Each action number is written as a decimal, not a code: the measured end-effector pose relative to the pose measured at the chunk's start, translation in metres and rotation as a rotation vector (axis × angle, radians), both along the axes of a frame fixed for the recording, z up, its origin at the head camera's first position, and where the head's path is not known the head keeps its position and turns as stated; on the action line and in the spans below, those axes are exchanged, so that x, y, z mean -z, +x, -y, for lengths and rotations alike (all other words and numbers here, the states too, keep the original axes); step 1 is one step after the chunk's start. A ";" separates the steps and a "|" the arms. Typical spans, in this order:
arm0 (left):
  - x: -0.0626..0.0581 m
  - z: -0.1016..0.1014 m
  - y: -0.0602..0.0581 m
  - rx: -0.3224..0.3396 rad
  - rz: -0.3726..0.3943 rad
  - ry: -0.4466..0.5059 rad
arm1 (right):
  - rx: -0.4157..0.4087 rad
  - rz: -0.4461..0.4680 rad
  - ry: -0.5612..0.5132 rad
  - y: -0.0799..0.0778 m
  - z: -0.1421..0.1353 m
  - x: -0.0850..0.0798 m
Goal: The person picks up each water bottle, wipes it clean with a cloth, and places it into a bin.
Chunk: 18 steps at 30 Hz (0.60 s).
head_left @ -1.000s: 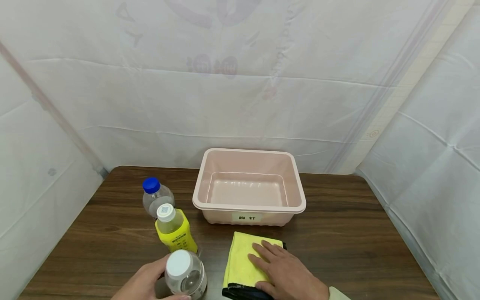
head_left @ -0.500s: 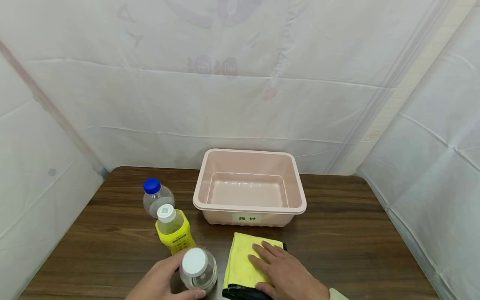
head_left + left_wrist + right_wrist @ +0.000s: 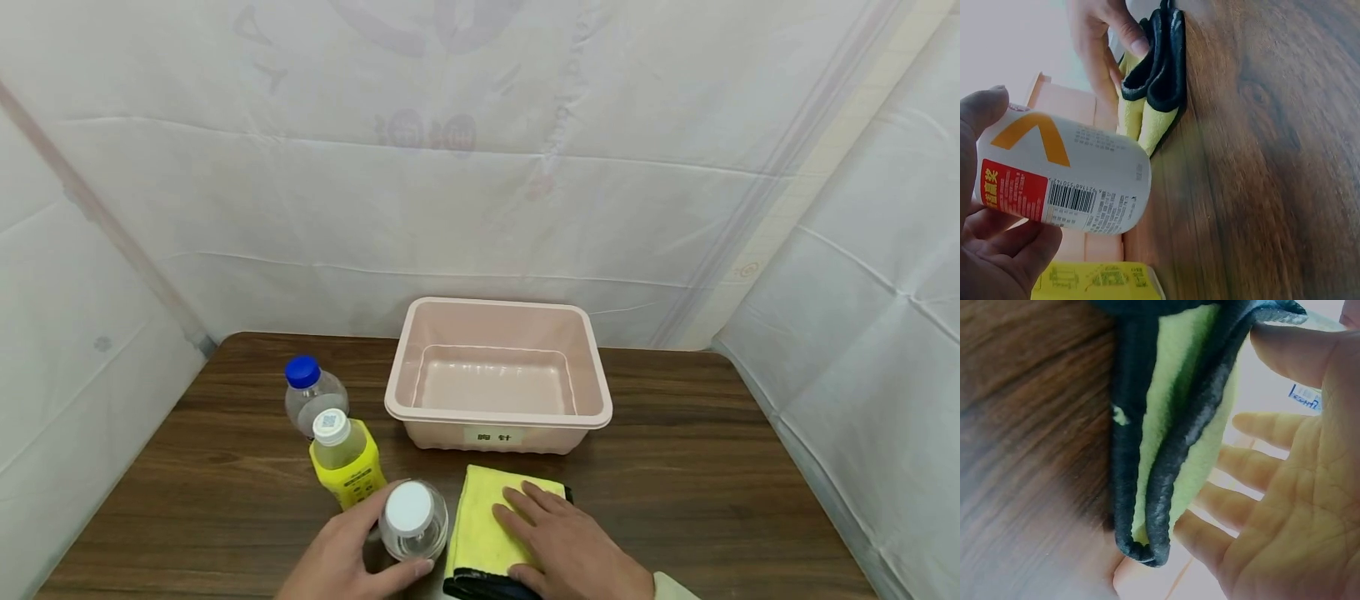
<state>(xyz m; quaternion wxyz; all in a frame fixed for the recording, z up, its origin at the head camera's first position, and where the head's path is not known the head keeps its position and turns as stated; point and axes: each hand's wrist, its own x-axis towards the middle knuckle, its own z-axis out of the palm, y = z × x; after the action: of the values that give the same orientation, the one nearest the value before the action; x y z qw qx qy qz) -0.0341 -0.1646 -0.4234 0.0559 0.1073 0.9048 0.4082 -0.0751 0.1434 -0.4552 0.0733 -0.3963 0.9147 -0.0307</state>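
My left hand [image 3: 341, 546] grips a clear bottle with a white cap [image 3: 409, 508], thumb on the near side and fingers round the far side. In the left wrist view, the bottle's white label [image 3: 1066, 169] carries an orange mark, a red block and a barcode; its base is close to the tabletop. To its right lies a folded yellow cloth with black edging [image 3: 480, 525]. My right hand [image 3: 566, 537] rests on top of this cloth with fingers spread and straight. Seen from the right wrist, the fingers [image 3: 1244, 465] lie along the cloth's yellow face [image 3: 1210, 456].
A pink bin [image 3: 498, 421] with a labelled front stands at the back of the dark wooden table [image 3: 712, 467]. On the left are a yellow-labelled bottle [image 3: 348, 467] and, behind it, a clear bottle with a blue cap [image 3: 303, 372]. White sheeting [image 3: 480, 217] encloses the table's back and sides.
My left hand has moved the white-capped bottle rightward and slightly away from me, up beside the cloth. The right hand and the cloth have stayed in place.
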 end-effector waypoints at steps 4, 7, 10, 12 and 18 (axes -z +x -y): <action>0.000 -0.006 -0.001 -0.038 -0.002 -0.015 | 0.015 0.010 -0.014 -0.001 0.003 -0.002; -0.001 -0.011 -0.001 -0.069 -0.004 -0.016 | 0.017 -0.008 -0.014 -0.003 0.005 -0.001; -0.001 -0.015 -0.002 -0.082 -0.005 0.003 | 0.018 -0.025 -0.011 -0.003 0.008 -0.001; -0.002 -0.017 -0.002 -0.088 -0.001 0.012 | 0.025 -0.020 -0.008 -0.003 0.011 -0.001; -0.002 -0.018 -0.004 -0.094 0.009 0.023 | 0.039 -0.018 0.003 -0.002 0.018 -0.003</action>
<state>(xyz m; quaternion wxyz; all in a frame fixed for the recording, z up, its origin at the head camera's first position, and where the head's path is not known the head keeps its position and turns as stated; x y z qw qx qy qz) -0.0385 -0.1463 -0.4217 0.0397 0.0636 0.9039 0.4212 -0.0767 0.1251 -0.4525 0.0650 -0.3786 0.9229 -0.0273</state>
